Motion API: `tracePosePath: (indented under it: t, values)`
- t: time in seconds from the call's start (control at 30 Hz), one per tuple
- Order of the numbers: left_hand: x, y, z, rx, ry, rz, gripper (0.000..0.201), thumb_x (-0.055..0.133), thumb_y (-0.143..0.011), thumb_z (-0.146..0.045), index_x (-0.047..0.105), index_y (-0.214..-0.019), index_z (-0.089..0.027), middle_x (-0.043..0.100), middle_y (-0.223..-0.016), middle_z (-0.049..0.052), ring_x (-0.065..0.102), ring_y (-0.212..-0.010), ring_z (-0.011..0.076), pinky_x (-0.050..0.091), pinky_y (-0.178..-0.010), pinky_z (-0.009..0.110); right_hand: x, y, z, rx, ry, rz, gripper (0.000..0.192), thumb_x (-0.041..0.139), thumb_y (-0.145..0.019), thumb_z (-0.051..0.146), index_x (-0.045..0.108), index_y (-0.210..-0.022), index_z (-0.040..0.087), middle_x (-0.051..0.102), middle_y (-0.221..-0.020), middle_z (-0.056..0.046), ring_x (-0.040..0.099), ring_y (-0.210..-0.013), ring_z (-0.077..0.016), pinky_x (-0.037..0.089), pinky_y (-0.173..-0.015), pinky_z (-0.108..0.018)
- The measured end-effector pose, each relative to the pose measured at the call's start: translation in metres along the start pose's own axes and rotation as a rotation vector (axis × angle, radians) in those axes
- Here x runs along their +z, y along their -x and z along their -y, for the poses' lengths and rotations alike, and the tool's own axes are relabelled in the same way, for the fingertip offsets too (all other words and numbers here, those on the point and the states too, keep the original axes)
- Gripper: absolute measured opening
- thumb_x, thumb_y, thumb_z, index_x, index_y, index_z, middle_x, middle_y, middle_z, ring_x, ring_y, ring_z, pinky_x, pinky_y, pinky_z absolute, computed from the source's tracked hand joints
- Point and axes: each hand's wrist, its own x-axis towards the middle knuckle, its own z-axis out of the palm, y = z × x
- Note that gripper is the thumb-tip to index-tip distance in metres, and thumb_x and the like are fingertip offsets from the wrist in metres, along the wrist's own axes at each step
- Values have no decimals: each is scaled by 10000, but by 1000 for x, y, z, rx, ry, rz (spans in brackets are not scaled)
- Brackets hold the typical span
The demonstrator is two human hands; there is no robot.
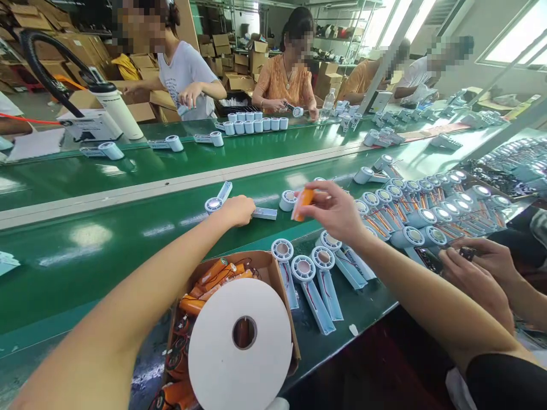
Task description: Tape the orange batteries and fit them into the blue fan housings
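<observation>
Right hand fingers pinch orange battery cell above green table; left hand fingers closed, pinning fan handle shell flat, steadying it.

Green conveyor belt, pale-blue fan units, cardboard box, white tape roll

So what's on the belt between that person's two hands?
In the head view, between the left hand and the right hand holding an orange battery, one small white fan unit lies flat on the green belt.
</observation>
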Motion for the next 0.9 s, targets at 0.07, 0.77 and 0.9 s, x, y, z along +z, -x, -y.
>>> tracePosePath:
  t: [0.07,0.77,0.9]
  values:
    - [-7,-6,0,-16,37,36,217,698,-1037,-333,769,-1168,-174,763,-1266,112,709,-1184,271,580,-1055,484,12,-23,-24,16,155,83,408,884,-846,325,699,-1202,252,827,-912,6,813,-833,-219,663,-867,-403]
    - [-4,-22,-16,-156,342,-156,396,700,-1064,-453,679,-1348,-178,724,-1283,103,725,-1108,245,642,-981,474,61,-78,-73,32,1260,796,430,567,-1116,440,718,-1483,275,823,-1281,-123,779,-1175,-330,564,-983,-384]
    - [-18,-6,-30,-104,337,-187,400,686,-1066,-370,651,-1406,-163,727,-1324,128,722,-1169,264,620,-1035,490,61,-89,-60,80,1279,844,423,587,-1104,407,746,-1461,245,832,-1286,-141,792,-1172,-333,589,-978,-394]
